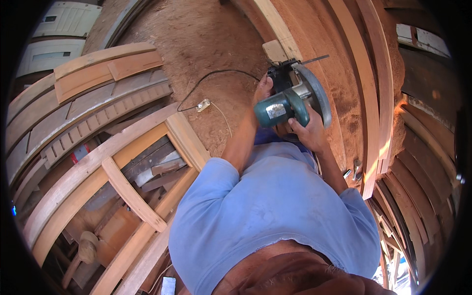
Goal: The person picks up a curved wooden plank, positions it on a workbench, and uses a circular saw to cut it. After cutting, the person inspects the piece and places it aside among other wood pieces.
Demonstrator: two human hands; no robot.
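Observation:
A green circular saw (272, 111) with a grey blade guard is held in front of my body, over the edge of the dusty workbench. My right hand (311, 129) is closed round its green rear handle. At the saw's left side, my left hand (264, 87) grips it by the dark base; some of its fingers are hidden behind the saw. Just beyond the saw lies a pale wooden board (281, 30), with a small wood block (274, 50) at its left edge. Whether the blade touches the board cannot be seen.
A black power cord (211, 73) loops left to a white connector (203, 104) above the sawdust-covered floor. To the left stand a wooden frame (132, 194) and stacked panels (110, 73). Long planks (366, 83) run along the right, with a metal tool (357, 169) near them.

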